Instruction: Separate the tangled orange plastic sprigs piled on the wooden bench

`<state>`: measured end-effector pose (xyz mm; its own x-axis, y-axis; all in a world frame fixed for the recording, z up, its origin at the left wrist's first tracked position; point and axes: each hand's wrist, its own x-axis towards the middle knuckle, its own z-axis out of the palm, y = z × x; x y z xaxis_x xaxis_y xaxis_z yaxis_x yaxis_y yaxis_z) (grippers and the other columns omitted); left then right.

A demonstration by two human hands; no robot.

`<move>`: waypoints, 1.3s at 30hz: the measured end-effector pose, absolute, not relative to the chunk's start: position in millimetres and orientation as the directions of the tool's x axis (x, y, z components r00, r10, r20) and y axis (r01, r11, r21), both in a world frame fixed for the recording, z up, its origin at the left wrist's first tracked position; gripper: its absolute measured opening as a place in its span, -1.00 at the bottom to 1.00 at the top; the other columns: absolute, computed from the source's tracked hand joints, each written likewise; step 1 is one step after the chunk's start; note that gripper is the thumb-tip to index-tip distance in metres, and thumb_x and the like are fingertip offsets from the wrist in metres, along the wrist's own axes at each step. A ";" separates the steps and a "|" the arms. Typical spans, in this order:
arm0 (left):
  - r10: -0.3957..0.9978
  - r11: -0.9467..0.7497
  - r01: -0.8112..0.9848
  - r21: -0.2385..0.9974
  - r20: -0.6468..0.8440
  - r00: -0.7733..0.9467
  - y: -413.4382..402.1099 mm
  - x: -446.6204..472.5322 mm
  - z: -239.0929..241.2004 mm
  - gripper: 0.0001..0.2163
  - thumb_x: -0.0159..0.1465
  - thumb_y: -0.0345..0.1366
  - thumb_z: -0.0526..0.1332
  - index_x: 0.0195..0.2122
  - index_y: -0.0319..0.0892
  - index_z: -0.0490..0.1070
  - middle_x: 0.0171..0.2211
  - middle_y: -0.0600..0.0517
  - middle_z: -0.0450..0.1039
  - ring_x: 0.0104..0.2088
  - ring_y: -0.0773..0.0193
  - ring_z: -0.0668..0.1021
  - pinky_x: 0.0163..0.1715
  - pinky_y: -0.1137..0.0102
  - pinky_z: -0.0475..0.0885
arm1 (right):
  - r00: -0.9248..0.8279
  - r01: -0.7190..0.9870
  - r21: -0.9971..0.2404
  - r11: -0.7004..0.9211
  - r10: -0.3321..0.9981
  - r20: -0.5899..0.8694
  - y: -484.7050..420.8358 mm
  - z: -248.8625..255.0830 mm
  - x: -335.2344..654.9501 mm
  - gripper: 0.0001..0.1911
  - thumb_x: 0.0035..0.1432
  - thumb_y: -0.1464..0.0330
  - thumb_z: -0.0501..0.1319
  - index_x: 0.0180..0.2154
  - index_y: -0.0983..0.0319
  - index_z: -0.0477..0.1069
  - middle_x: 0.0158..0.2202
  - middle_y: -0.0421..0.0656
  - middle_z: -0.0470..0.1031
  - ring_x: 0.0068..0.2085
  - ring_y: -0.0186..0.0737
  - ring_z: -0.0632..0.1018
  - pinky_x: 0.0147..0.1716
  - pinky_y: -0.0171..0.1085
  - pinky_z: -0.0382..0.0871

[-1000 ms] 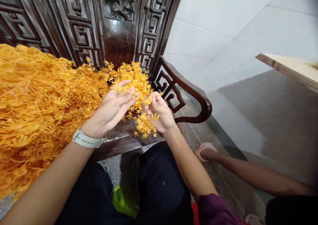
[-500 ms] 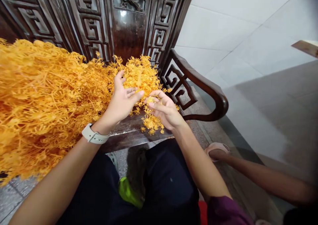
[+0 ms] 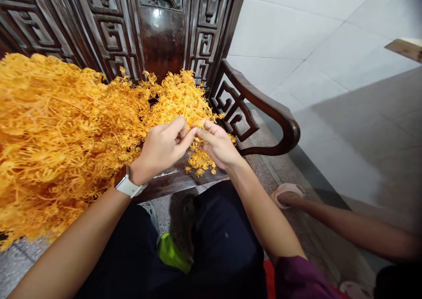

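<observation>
My right hand [image 3: 221,148] pinches a small yellow-orange plastic flower piece [image 3: 199,124] between thumb and fingers. Against it, the thumb and fingers of my left hand [image 3: 165,146] are closed at the same piece; their tips partly hide it. A light watch strap is on my left wrist. Just below the fingertips shows a cluster of similar flower pieces [image 3: 200,160], near the seat's front edge. Behind my hands lies a smaller heap of them [image 3: 181,97], and a large branching mass of orange plastic flowers [image 3: 62,140] fills the left.
The pieces lie on a dark carved wooden bench [image 3: 161,48] with a curved armrest [image 3: 290,129] on the right. A white tiled wall [image 3: 280,35] stands beyond. Another person's leg and pink slipper [image 3: 287,194] are at right. Something bright green [image 3: 172,253] shows between my legs.
My left hand has come down and right from an open pose, closing its fingers at the piece in my right hand. The right hand keeps its pinch; the view has shifted slightly.
</observation>
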<state>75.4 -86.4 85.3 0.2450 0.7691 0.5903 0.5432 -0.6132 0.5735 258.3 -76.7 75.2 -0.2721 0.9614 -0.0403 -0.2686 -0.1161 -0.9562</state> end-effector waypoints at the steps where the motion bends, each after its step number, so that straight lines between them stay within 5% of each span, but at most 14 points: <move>1: 0.799 -0.587 0.540 0.604 0.538 0.267 -86.4 75.6 86.4 -0.72 0.46 -0.17 0.25 -0.39 -0.13 0.32 -0.55 0.15 0.31 -0.55 0.38 0.31 -0.45 0.35 0.14 | -0.272 -0.266 -0.957 -0.113 0.962 -0.038 -77.1 75.3 259.2 -0.67 0.14 0.14 0.50 -0.27 0.13 0.42 -0.29 -0.25 0.46 -0.33 -0.33 0.41 -0.42 -0.34 0.32; 6: 0.920 -0.392 0.507 0.768 0.316 0.234 -74.1 75.1 81.4 -0.48 0.55 0.03 0.05 -0.50 -0.15 0.36 -0.59 0.09 0.28 -0.53 0.32 0.32 -0.42 0.30 0.13 | -0.284 -0.300 -0.948 -0.106 0.959 -0.017 -79.6 78.1 261.9 -0.68 0.16 0.10 0.50 -0.30 0.13 0.47 -0.20 -0.23 0.57 -0.35 -0.36 0.45 -0.41 -0.32 0.36; 10: 0.933 -0.093 0.090 0.992 0.055 0.356 -66.9 80.5 70.3 -0.53 0.46 0.12 0.18 -0.35 -0.15 0.59 -0.42 0.02 0.49 -0.34 0.24 0.51 -0.35 0.37 0.36 | -0.320 -0.300 -0.952 -0.063 0.947 0.038 -78.7 76.2 260.3 -0.71 0.18 0.07 0.48 -0.29 0.13 0.58 -0.18 -0.19 0.61 -0.22 -0.27 0.54 -0.34 -0.29 0.46; 14: 0.922 0.172 -0.303 0.937 -0.045 0.384 -69.3 91.6 66.9 -0.77 0.36 -0.07 0.38 -0.12 -0.09 0.66 0.01 -0.04 0.61 -0.03 0.18 0.57 -0.14 0.37 0.53 | -0.330 -0.294 -0.955 -0.028 0.941 0.074 -77.1 73.7 260.1 -0.71 0.16 0.07 0.50 -0.20 0.10 0.62 -0.12 -0.20 0.63 -0.08 -0.22 0.57 -0.05 -0.19 0.55; 19: 0.984 0.091 -0.474 0.876 -0.004 0.181 -68.5 103.1 68.3 -0.91 0.28 -0.29 0.44 -0.31 -0.16 0.59 -0.23 0.03 0.57 -0.17 0.32 0.54 -0.13 0.47 0.46 | -0.329 -0.277 -0.961 -0.016 0.941 0.079 -77.2 71.8 260.8 -0.62 0.03 0.16 0.60 -0.17 0.12 0.59 -0.13 -0.21 0.62 -0.12 -0.26 0.57 -0.01 -0.17 0.55; 22: 0.992 0.034 -0.424 0.905 0.022 0.126 -67.3 104.6 70.0 -0.82 0.33 -0.22 0.40 -0.36 -0.18 0.53 -0.32 0.03 0.50 -0.23 0.31 0.52 -0.15 0.44 0.44 | -0.299 -0.266 -0.961 0.078 0.941 0.159 -77.8 71.3 258.0 -0.56 -0.12 0.23 0.67 -0.28 0.14 0.52 -0.24 -0.27 0.57 -0.17 -0.29 0.55 -0.03 -0.21 0.53; 28: 0.994 -0.104 -0.165 0.981 0.105 -0.003 -67.2 102.8 68.2 -0.72 0.44 -0.10 0.22 -0.38 -0.12 0.34 -0.35 0.05 0.37 -0.30 0.28 0.43 -0.21 0.39 0.42 | -0.263 -0.218 -0.974 0.055 0.958 0.113 -79.7 74.7 249.5 -0.69 0.18 0.03 0.46 -0.24 0.10 0.58 -0.23 -0.20 0.59 -0.18 -0.24 0.55 -0.09 -0.18 0.56; 33: 0.979 -0.198 -0.031 0.980 0.196 -0.054 -65.8 102.0 67.6 -0.70 0.51 -0.15 0.10 -0.38 -0.11 0.34 -0.35 0.02 0.43 -0.23 0.24 0.49 -0.08 0.35 0.46 | -0.136 -0.176 -0.976 0.125 0.979 0.150 -78.4 71.6 246.8 -0.71 0.17 0.05 0.47 -0.27 0.10 0.60 -0.28 -0.20 0.57 -0.21 -0.24 0.53 -0.16 -0.20 0.50; 39: 0.981 -0.192 0.018 0.981 0.192 0.022 -68.8 95.9 72.8 -0.59 0.52 -0.01 0.15 -0.44 -0.11 0.30 -0.49 0.08 0.34 -0.45 0.30 0.39 -0.32 0.35 0.38 | -0.123 -0.193 -0.970 0.151 0.977 0.176 -72.7 65.8 256.3 -0.75 0.23 0.13 0.44 -0.35 0.15 0.55 -0.40 -0.23 0.52 -0.35 -0.32 0.47 -0.24 -0.23 0.41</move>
